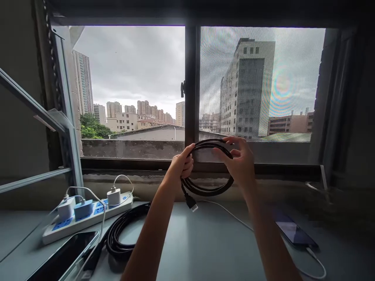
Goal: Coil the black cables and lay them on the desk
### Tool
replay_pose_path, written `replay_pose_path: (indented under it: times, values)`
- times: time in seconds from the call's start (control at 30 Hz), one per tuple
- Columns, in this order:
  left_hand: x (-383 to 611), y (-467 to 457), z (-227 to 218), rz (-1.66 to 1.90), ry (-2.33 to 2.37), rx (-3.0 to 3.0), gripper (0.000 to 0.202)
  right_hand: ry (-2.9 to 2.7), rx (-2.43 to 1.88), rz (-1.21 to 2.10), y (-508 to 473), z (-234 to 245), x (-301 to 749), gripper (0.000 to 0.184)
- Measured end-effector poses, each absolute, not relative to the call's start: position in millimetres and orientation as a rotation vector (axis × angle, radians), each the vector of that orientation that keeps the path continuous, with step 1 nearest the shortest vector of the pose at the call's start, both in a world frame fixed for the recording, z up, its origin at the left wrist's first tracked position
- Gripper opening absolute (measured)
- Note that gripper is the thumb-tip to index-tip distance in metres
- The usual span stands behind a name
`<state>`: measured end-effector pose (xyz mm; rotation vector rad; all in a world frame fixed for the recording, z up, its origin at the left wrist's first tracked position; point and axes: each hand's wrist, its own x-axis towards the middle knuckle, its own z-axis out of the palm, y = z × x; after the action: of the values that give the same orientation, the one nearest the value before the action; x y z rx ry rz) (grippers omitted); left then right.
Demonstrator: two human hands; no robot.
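A black HDMI cable (208, 192) is wound into a loose coil of several loops and held up above the desk. My left hand (182, 166) is closed round the coil's left side, thumb on top. Below that hand the cable's end hangs down with its metal plug (191, 203) exposed. At the coil's upper right is my right hand (240, 158), its thumb and fingers curled round the loops with the cable passing between them. Part of the coil is hidden behind the fingers.
On the desk (202, 249), a second black cable coil (113, 238) lies at left, beside a phone (64, 253) and a power strip (88, 216) with chargers. Another phone (294, 230) on a white cord lies at right. A metal frame (68, 117) stands left; a window (131, 86) is ahead.
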<state>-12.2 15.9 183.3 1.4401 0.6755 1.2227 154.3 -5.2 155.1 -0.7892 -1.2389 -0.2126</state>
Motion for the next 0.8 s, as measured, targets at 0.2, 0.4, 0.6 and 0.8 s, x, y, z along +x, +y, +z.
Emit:
replay_pose_path:
  times: [0.2, 0.4, 0.6, 0.8]
  values:
    - [-25.2, 13.5, 191.6, 1.270, 0.801, 1.541, 0.062, -1.376, -0.912, -0.277, -3.1, 153.9, 153.6, 0.035]
    - [-37.2, 9.4, 190.3, 1.340, 0.827, 1.771, 0.066, -1.262, -1.175, -0.168, -19.9, 157.3, 138.2, 0.037]
    - [-47.3, 7.8, 190.3, 1.491, 0.760, 1.820, 0.062, -1.451, -1.028, 0.222, -39.3, 164.8, 145.0, 0.048]
    - [-26.8, -6.4, 191.3, 1.480, 0.626, 1.831, 0.058, -1.418, -0.760, 0.751, -55.4, 172.9, 139.6, 0.042]
